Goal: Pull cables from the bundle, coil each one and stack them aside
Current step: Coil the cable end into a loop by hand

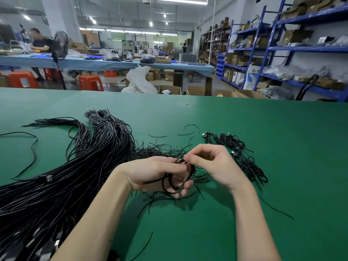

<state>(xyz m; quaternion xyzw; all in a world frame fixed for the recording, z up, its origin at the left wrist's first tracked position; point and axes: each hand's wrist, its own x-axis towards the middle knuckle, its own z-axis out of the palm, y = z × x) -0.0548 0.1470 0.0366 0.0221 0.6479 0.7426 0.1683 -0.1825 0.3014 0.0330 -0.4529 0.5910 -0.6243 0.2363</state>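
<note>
A thick bundle of black cables [81, 166] sprawls over the left half of the green table [282, 147], its USB plugs at the near left. My left hand [150, 174] holds a small black coil [178, 181] in its curled fingers, above the table's middle. My right hand [214, 162] pinches the top of that same coil with thumb and fingertips. A stack of coiled cables [243, 155] lies just right of my right hand.
Short black ties [162, 149] are scattered behind and under my hands. One loose cable [33, 147] snakes at the far left. Cardboard boxes, blue shelves and another worktable with a seated person stand beyond the far edge.
</note>
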